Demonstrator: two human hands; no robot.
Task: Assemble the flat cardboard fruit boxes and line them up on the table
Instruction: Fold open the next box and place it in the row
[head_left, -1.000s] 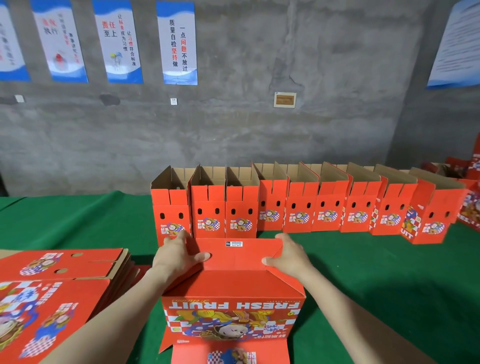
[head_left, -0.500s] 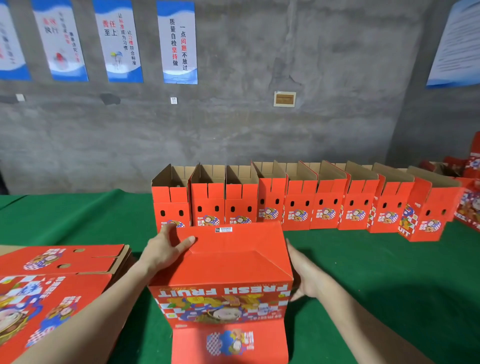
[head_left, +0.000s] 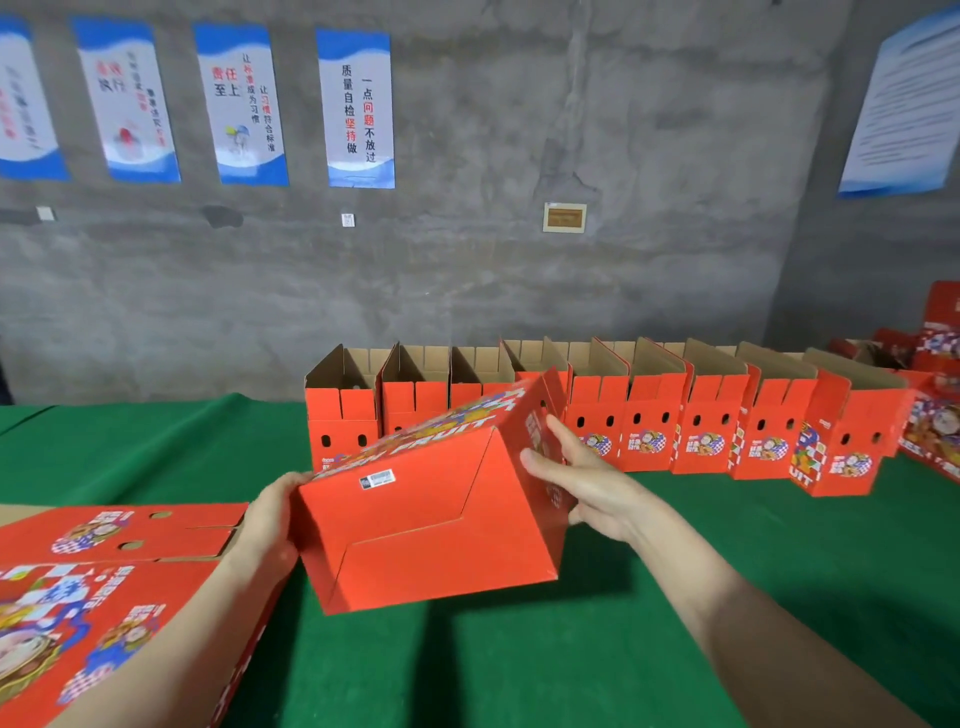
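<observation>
the green-covered table (head_left: 675, 649) fills the lower view and runs back to a grey wall (head_left: 519, 286) hung with posters (head_left: 356, 106); along its far side stands the row of assembled boxes (head_left: 691, 415), red, open tops up, side by side, the rightmost ones turned a little out of line; at the near left lies the stack of flat boxes (head_left: 104, 597), printed faces up; between stack and row, tilted and seemingly clear of the cloth, is the box in hand (head_left: 431, 530), its folded, closed bottom turned toward the camera and its printed long face slanting up and away; the left hand (head_left: 270, 514) grips its left edge, fingers wrapped behind the cardboard and out of sight; the right hand (head_left: 587, 483) lies against the right end panel with fingers spread and fairly straight, pressing rather than pinching; a small barcode label (head_left: 377, 478) sits near the bottom's upper edge.

judging by the thin corrugated walls, the box should be light and springy, stiff along its folds yet easy to dent mid-panel; the glossy print may slide under dry skin; it is best held at opposite ends or corners, where the creases brace it, and not squeezed hard, or the interlocked bottom flaps may pop open.
</observation>
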